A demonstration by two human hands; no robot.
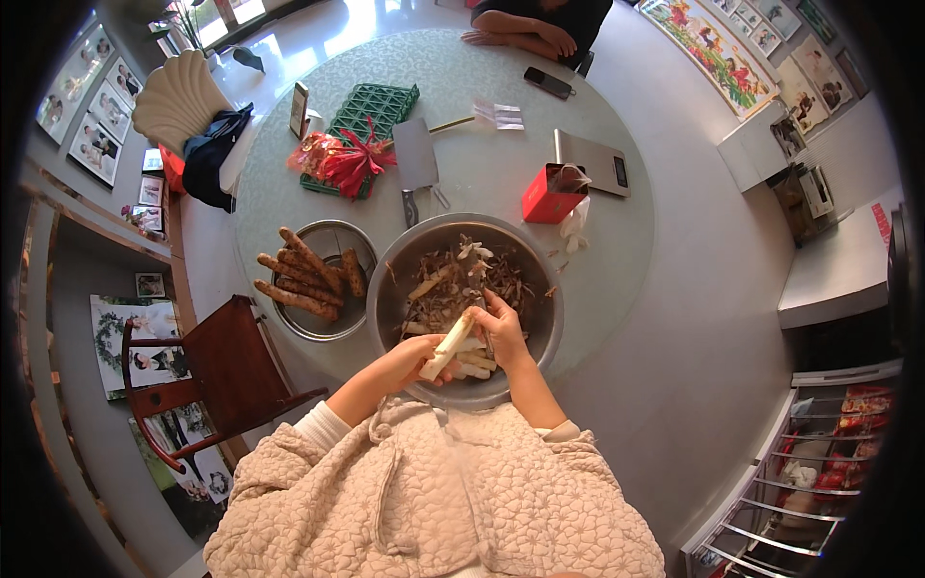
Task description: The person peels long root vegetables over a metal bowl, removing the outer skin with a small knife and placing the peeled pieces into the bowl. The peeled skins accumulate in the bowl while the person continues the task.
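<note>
Over a large steel bowl point(553, 325), my left hand point(415, 361) holds a peeled white root piece point(448, 348), which tilts up to the right. My right hand point(504, 329) grips a slim tool, probably a peeler point(479, 282), by the root's upper end; peelings cover part of it. Brown peelings point(509, 278) and several pale root pieces point(475, 363) lie in the bowl. On the left, a round steel tray point(361, 318) holds several unpeeled brown roots point(307, 271), likely yams.
Beyond the bowl lie a cleaver point(417, 155), a green plastic crate point(376, 108) with red ribbon point(359, 162), a red box point(547, 199), a kitchen scale point(596, 162) and a phone point(549, 82). Another person's forearms point(527, 29) rest at the round table's point(448, 65) far edge. A wooden chair point(231, 361) stands left.
</note>
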